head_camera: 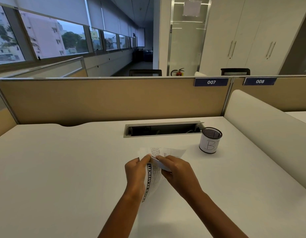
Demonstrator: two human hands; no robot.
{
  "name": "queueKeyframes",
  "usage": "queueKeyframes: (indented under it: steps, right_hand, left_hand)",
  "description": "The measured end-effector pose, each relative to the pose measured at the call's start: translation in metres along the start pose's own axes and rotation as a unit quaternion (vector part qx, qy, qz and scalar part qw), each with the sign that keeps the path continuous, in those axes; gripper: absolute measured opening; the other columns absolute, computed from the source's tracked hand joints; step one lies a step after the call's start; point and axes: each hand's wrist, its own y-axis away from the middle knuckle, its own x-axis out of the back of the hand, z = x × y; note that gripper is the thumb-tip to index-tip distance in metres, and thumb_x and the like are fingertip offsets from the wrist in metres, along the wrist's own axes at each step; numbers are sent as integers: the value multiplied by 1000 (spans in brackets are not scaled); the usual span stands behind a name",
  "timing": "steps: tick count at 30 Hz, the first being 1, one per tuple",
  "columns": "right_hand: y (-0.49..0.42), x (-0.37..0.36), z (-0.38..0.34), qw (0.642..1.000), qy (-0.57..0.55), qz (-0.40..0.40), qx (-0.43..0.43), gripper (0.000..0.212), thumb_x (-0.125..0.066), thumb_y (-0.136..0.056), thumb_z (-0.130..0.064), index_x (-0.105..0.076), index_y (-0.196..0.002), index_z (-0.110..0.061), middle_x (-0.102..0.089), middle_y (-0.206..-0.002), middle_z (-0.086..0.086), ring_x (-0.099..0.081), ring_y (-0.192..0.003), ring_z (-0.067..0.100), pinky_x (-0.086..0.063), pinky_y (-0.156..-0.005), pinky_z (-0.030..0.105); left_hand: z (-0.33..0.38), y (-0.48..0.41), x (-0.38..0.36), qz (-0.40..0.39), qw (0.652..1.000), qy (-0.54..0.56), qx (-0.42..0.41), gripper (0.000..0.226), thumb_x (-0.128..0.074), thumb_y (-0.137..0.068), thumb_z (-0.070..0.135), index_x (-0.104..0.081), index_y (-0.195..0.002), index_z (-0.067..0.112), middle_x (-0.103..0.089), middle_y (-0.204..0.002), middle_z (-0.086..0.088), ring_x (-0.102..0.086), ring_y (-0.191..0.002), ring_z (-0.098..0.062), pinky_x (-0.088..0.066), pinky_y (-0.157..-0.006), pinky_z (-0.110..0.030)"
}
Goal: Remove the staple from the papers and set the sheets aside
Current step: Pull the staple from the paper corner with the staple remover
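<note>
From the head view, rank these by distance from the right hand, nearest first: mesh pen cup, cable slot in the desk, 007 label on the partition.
From the right hand:
1. Mesh pen cup, on the desk to its right.
2. Cable slot, farther back on the desk.
3. 007 label, up on the partition behind.

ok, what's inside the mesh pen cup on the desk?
The mesh pen cup stands upright on the desk, right of the papers. Only the dark inner mesh near the rim shows, nothing poking above it. Its bottom is hidden by the wall and the paper label.
</note>
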Motion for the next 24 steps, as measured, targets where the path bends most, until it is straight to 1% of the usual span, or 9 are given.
queueKeyframes:
  steps: [4,8,15,17,20,22,24]
  right_hand:
    - [-1,1,2,999,33,8,25,38,-82,-61,-7,-71,-98,-8,-77,-78,8,-71,-59,22,-59,-53,29]
    - [-2,2,4,997,56,12,50,42,-85,-56,-6,-71,-96,-8,-76,-73,4,-68,-55,18,-55,-49,24]
    - [-1,4,9,991,86,21,102,48,-90,-47,-13,-73,-92,-10,-76,-74,2,-68,-56,14,-53,-49,19]
    - [1,3,9,987,93,13,130,48,-90,-47,-15,-73,-92,-11,-76,-73,2,-68,-56,13,-53,-48,19]
    - [5,-2,6,982,102,5,160,46,-90,-49,-14,-73,-91,-13,-75,-75,2,-68,-58,14,-54,-48,20]
    - [5,-3,7,985,100,9,142,46,-90,-47,-16,-74,-90,-14,-76,-77,2,-70,-61,16,-56,-49,21]
    - [6,-4,9,991,80,1,108,47,-90,-49,-18,-73,-92,-14,-76,-82,3,-71,-64,17,-57,-53,21]
  left_hand:
    - [0,-1,1,0,1000,3,12,21,-57,-84,21,-60,-64,16,-63,-68,-7,-58,-62,-22,-44,-53,-27]
    - [0,-2,1,0,1000,10,25,21,-58,-83,21,-60,-63,14,-62,-67,-10,-57,-63,-23,-45,-56,-28]
    - [-2,-3,-2,6,999,19,45,23,-59,-82,19,-57,-60,11,-60,-62,-11,-56,-59,-24,-44,-55,-28]
    - [-1,-4,-2,-7,999,24,45,21,-60,-81,17,-58,-62,10,-62,-66,-9,-58,-61,-23,-46,-53,-26]
    - [1,-7,-3,-22,999,1,28,16,-59,-83,20,-59,-68,13,-64,-81,-7,-59,-66,-20,-47,-52,-24]
    - [4,-10,-2,-30,999,-2,26,13,-58,-83,23,-59,-74,15,-64,-90,-8,-59,-69,-22,-48,-54,-26]
    - [5,-11,0,-40,999,7,24,13,-57,-84,24,-59,-73,17,-64,-90,-9,-59,-69,-23,-49,-56,-27]
